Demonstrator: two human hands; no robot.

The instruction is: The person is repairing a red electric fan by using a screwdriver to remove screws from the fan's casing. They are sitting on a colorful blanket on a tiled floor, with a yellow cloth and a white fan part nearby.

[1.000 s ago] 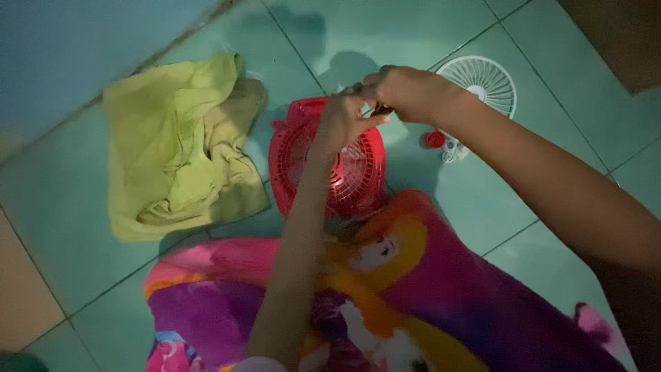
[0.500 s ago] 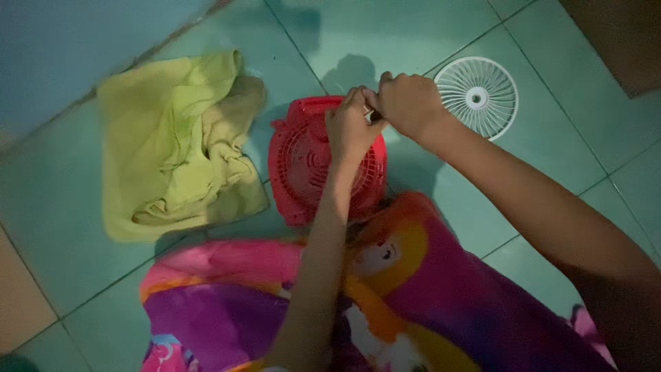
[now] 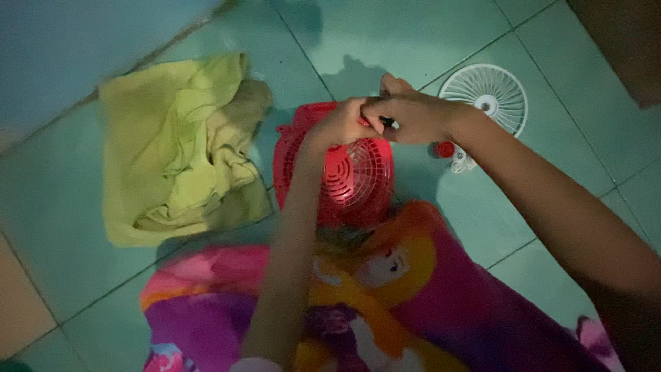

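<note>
Green tiled floor [image 3: 441,41]; red fan [image 3: 344,172] under both hands.

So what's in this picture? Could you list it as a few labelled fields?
Left hand: left hand above the top edge of the red fan body, fingers curled
Right hand: right hand meets the left, pinching a small dark item, too small to identify
Fan: lies on the tiled floor
Nearby: white fan grille, small red cap, yellow-green cloth
Foreground: colourful cartoon blanket
</note>
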